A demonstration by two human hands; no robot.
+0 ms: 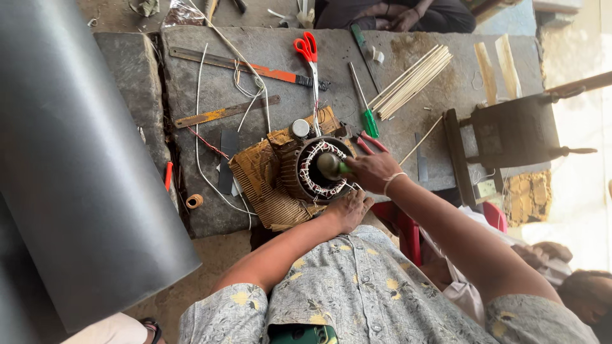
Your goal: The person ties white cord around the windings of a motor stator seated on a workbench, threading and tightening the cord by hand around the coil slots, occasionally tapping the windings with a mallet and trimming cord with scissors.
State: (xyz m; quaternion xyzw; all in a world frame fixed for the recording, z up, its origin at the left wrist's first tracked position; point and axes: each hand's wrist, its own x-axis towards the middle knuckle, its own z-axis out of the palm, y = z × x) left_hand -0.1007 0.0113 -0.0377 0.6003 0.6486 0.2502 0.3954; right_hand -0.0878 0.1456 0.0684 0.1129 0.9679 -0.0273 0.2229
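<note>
Head view: my right hand (375, 167) has its fingers wrapped around a green-handled tool (333, 166) inside the stator (317, 169) at the counter's (280, 57) near edge; my left hand (348, 210) lies flat, fingers spread, beside it.

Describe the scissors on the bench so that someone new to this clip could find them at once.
Start at the grey stone workbench and find the round motor stator that the person's right hand works on. Straight above it, toward the bench's far edge, lie the scissors, blades pointing down at the stator. Their bright red-orange handle loops set them apart from the green-handled screwdriver beside them.
</note>
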